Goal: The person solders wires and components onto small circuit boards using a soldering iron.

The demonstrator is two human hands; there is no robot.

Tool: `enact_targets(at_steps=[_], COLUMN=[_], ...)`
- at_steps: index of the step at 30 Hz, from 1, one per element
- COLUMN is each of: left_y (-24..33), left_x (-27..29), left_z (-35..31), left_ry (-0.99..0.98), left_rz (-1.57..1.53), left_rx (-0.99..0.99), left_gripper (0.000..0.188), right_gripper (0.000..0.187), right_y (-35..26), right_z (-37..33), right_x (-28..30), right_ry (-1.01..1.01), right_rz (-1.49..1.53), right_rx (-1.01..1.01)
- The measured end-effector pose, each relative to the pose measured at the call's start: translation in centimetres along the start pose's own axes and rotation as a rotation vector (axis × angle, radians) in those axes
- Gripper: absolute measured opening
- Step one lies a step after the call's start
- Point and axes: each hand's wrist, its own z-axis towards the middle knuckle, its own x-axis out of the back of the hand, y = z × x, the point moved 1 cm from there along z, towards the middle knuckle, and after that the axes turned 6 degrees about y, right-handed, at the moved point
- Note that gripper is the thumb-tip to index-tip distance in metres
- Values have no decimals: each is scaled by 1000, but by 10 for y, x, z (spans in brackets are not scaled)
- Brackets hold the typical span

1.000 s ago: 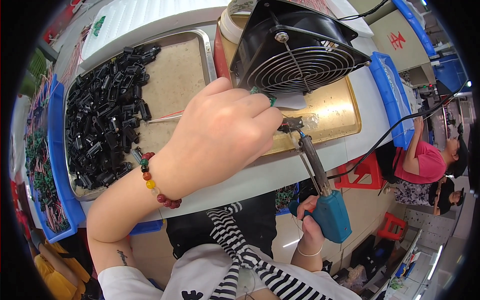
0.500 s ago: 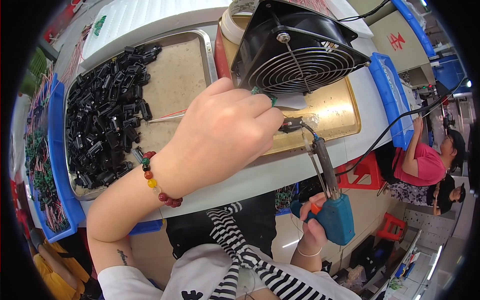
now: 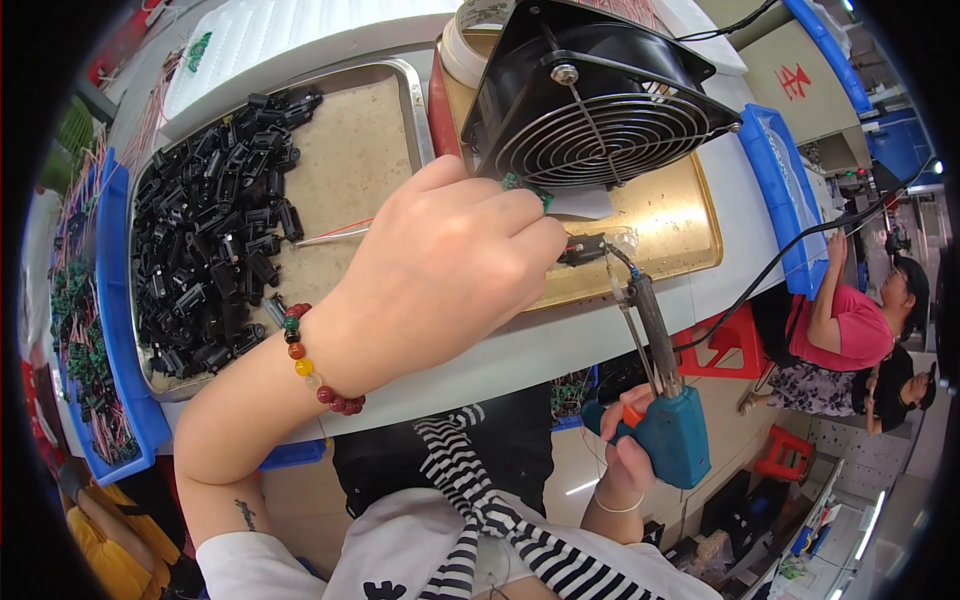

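My left hand [image 3: 450, 250] is closed, palm down, over the golden tray. A small black plastic housing [image 3: 584, 249] with a wire end pokes out from under its fingers, which hide most of the grip. Beyond the knuckles a bit of green circuit board [image 3: 527, 190] shows. A thin pointed metal tool [image 3: 338, 235] and a red wire stick out on the hand's other side. My right hand [image 3: 628, 445] is wrapped round a teal soldering gun [image 3: 675, 440] with an orange-red trigger. Its hot end and thin feed tube point up at the black housing, very near or touching it.
A black fan [image 3: 610, 110] with a wire guard stands on the golden tray [image 3: 690, 215]. To the left, a metal tray [image 3: 350, 130] holds many black housings [image 3: 215, 230]. Blue bins [image 3: 150, 420] with wired green boards flank it. A black cable [image 3: 760, 275] hangs at right; co-workers sit beyond.
The soldering gun's hot end has tilted very slightly at the black housing. My left hand stays in place. A co-worker at the right has shifted a little.
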Motion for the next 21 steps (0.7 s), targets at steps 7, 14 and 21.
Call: enact_targets(at_steps=[7, 14, 21], left_y=[8, 17, 21], left_x=[11, 29, 29], left_z=[5, 11, 15], left_ry=[14, -95, -217], left_rz=[1, -27, -39], left_rx=[-10, 268, 170], left_gripper=[13, 25, 21], right_gripper=[59, 59, 54], right_y=[-2, -2, -3], right_z=[0, -1, -2], right_x=[1, 10, 11], right_ry=[9, 52, 38], right_rz=[19, 39, 92], right_rx=[6, 1, -6])
